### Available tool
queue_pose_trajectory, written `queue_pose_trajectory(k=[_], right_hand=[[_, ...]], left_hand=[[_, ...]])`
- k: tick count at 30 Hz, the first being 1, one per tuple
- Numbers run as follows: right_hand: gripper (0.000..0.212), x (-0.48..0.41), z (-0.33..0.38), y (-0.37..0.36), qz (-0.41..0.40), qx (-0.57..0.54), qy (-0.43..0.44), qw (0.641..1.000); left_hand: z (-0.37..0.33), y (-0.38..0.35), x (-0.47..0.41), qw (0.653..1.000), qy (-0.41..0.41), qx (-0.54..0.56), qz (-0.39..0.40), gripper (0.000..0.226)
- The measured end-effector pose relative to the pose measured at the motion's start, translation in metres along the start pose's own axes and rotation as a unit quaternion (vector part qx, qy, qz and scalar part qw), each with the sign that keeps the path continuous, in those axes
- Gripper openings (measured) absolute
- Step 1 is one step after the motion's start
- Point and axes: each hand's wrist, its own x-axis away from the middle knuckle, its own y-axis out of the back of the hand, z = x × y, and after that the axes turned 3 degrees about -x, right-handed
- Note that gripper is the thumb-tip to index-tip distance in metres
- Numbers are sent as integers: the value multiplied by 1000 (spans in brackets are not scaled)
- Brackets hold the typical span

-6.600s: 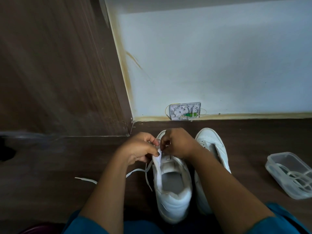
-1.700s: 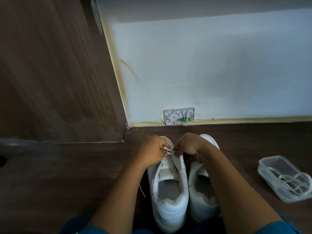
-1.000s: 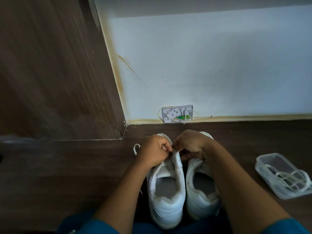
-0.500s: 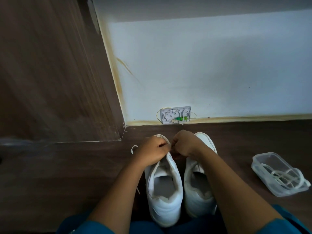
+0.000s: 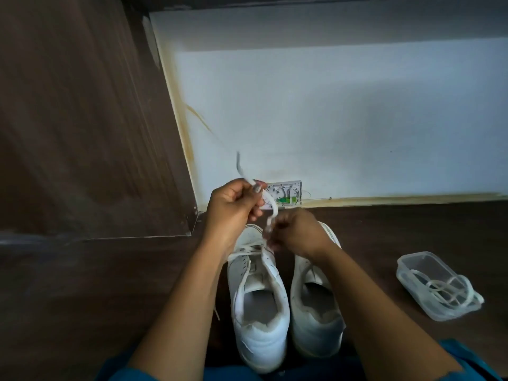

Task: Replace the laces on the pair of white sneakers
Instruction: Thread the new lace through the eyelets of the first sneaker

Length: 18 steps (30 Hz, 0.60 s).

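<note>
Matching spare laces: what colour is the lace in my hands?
The lace is white; head view.

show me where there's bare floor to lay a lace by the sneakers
Bare floor left of the left sneaker, out to the wooden panel, and between right sneaker and plastic container. Crowded at the toes: left hand and right hand hold the lace.

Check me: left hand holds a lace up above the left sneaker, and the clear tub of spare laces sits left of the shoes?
Wrong side. The clear tub of spare laces sits right of the shoes, as the head view shows. The left hand does hold a lace up above the left sneaker.
</note>
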Motion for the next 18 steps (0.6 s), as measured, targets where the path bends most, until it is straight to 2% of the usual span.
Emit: queue_pose_trajectory(k=[1, 3, 4, 5, 6, 7, 9, 11, 12, 14, 16, 18], right_hand=[[12, 0, 6, 1, -70, -59, 25, 996], [21, -1, 20, 9, -163, -227, 74, 957], [25, -1, 25, 14, -168, -297, 84, 936], [26, -1, 27, 16, -157, -310, 91, 933], [25, 1, 27, 18, -135, -258, 94, 952], [25, 3, 23, 18, -102, -158, 81, 979], [28, 6, 11, 15, 0, 38, 38, 999], [20, 8, 5, 8, 100, 84, 20, 991], [14, 7, 4, 3, 110, 67, 21, 991], [20, 3, 1, -2, 67, 35, 9, 997], [30, 1, 0, -3, 31, 6, -20, 999], [30, 2, 6, -1, 16, -45, -34, 998]], left_hand=[[8, 4, 0, 996, 37, -75, 22, 18], [26, 10, 5, 960, 117, -224, 120, 27], [34, 10, 7, 940, 128, -270, 161, 23], [39, 9, 8, 934, 118, -288, 174, 15], [40, 7, 7, 940, 102, -280, 165, 9], [39, 5, 6, 956, 96, -241, 139, 14], [29, 0, 4, 989, 96, -91, 65, 21], [20, -1, 1, 996, 80, 4, 30, 23], [18, -1, 2, 996, 76, 13, 32, 25], [21, 2, 3, 995, 87, -17, 47, 26], [28, 9, 2, 982, 108, -144, 57, 19], [36, 20, -1, 931, 120, -333, 92, 10]])
